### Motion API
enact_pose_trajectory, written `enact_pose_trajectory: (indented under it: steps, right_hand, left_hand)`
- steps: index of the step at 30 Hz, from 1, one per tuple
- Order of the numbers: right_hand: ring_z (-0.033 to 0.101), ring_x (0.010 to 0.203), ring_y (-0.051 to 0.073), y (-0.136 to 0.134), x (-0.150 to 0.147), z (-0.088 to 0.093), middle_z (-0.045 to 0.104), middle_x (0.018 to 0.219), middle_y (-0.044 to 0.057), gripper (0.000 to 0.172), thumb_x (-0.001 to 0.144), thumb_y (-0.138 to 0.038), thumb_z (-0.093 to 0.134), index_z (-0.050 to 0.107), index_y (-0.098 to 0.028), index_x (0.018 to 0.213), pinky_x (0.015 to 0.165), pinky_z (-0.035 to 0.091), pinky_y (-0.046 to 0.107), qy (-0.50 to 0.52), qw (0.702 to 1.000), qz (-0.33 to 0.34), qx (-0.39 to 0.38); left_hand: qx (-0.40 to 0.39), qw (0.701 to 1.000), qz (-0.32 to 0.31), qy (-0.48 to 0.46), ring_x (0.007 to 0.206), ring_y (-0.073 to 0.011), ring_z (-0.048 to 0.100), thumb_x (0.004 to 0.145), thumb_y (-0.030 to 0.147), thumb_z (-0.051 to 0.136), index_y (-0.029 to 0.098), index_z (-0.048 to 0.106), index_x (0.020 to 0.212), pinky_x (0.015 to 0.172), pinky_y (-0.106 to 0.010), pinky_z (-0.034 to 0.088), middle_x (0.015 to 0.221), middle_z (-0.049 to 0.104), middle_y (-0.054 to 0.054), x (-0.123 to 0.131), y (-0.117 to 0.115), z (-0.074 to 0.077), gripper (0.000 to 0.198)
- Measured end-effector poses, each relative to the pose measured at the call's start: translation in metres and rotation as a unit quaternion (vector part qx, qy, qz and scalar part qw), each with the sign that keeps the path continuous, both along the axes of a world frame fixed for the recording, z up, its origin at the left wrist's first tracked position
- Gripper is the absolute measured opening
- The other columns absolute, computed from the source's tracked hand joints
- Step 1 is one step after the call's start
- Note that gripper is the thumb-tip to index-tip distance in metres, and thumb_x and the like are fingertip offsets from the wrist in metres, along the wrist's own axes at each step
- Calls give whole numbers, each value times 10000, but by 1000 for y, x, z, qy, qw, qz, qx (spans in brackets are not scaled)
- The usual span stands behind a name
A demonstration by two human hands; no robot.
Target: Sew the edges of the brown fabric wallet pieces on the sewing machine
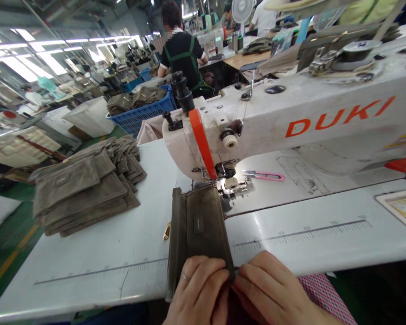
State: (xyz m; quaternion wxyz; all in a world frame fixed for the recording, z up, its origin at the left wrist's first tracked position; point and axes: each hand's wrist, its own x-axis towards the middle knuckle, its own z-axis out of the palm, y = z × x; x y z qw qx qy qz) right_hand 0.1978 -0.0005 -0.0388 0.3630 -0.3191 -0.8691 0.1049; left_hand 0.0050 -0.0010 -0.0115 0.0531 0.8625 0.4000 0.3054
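Observation:
An olive-green fabric pouch piece [198,225] with a small label and a brass zipper pull lies on the white sewing table [98,253], its far end under the presser foot [232,184] of a white sewing machine [307,113]. My left hand [198,291] rests on the near end of the piece, fingers curled over its edge. My right hand [274,293] pinches the same near corner from the right. Both hands sit at the table's front edge.
A stack of several matching olive pieces [84,189] lies at the left of the table. Pink thread snips [265,176] lie behind the needle. A blue crate [145,110] of fabric stands beyond. A person in black with green straps [182,54] works at the back.

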Motion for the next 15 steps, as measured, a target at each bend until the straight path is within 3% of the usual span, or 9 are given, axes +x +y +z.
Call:
enact_pose_trajectory:
  steps: [4, 8, 12, 15]
  right_hand:
    - [573, 686, 181, -3, 9, 9, 645, 767, 59, 209, 921, -74, 456, 642, -142, 989, 618, 488, 308, -12, 1000, 12, -20]
    - [610, 778, 210, -2, 12, 15, 666, 864, 93, 231, 927, -59, 434, 636, -103, 1030, 664, 508, 325, -40, 999, 8, -21]
    - [619, 773, 199, 2, 3, 2, 684, 913, 105, 228, 931, -64, 438, 643, -85, 1028, 656, 521, 310, 0, 1000, -18, 14]
    - [613, 676, 159, 6, -4, -6, 703, 835, 61, 254, 944, -66, 418, 663, -124, 978, 601, 517, 270, 41, 997, -41, 55]
  left_hand:
    - [28, 999, -13, 44, 819, -164, 622, 932, 88, 451, 138, 623, 954, 766, -278, 522, 876, 690, -48, 0, 2, 4, 180]
    - [19, 999, -10, 30, 807, -158, 616, 938, 89, 460, 132, 627, 941, 762, -270, 515, 873, 689, -43, -1, 4, 2, 172]
    - [21, 1000, -1, 17, 786, -160, 613, 909, 55, 473, 139, 621, 913, 742, -273, 529, 862, 681, -48, -2, 1, -8, 170]
    - [14, 998, 4, 68, 795, -168, 626, 917, 85, 459, 155, 624, 913, 741, -267, 547, 891, 682, -54, -8, -1, -5, 178]
